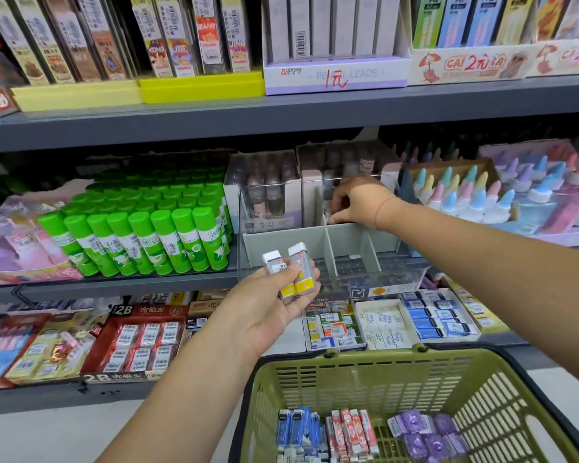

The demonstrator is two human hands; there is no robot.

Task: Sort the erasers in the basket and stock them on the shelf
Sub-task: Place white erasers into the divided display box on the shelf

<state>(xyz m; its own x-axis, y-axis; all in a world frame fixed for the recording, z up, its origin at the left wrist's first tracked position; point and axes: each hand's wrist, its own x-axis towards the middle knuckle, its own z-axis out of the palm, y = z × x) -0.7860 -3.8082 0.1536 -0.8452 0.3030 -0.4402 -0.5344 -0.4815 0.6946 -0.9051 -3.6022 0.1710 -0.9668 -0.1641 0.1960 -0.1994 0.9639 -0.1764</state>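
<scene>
My left hand (274,305) grips two white erasers with yellow and grey sleeves (290,270) in front of the middle shelf. My right hand (358,202) reaches into the back right compartment of a grey divided organiser box (318,238) on that shelf; its fingers curl downward there, and whether they hold anything is hidden. Below, a green basket (415,375) holds blue erasers (298,426), red-and-white erasers (351,429) and purple erasers (428,432) in separate groups.
Green glue sticks (147,235) fill the shelf left of the organiser. Pastel-capped glue bottles (475,192) stand to its right. Boxed erasers (398,322) lie on the lower shelf behind the basket. Pencil lead boxes (335,71) sit on the top shelf.
</scene>
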